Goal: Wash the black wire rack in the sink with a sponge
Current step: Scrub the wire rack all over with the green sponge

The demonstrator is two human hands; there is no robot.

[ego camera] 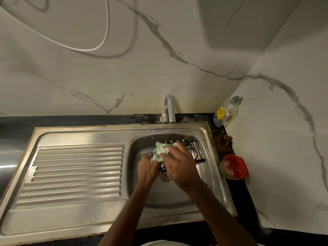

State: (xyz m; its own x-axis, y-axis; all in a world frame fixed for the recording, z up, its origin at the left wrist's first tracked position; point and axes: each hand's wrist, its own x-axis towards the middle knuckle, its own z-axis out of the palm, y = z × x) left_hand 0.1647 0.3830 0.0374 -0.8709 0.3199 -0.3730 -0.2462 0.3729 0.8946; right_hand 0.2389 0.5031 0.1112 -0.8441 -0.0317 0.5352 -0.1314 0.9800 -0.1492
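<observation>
Under the tap (169, 109), in the sink (209, 167) basin, the left hand (148, 168) grips the black wire rack (192, 151) while the right hand (179, 166) clutches a soapy green sponge (159, 150) against it. Right of the tap stands a clear bottle (225, 111); its yellow label is unreadable.

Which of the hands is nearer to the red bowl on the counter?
Right. The right hand works over the basin on the side toward the red bowl; the left hand is further away, gripping the rack's left end.
</observation>
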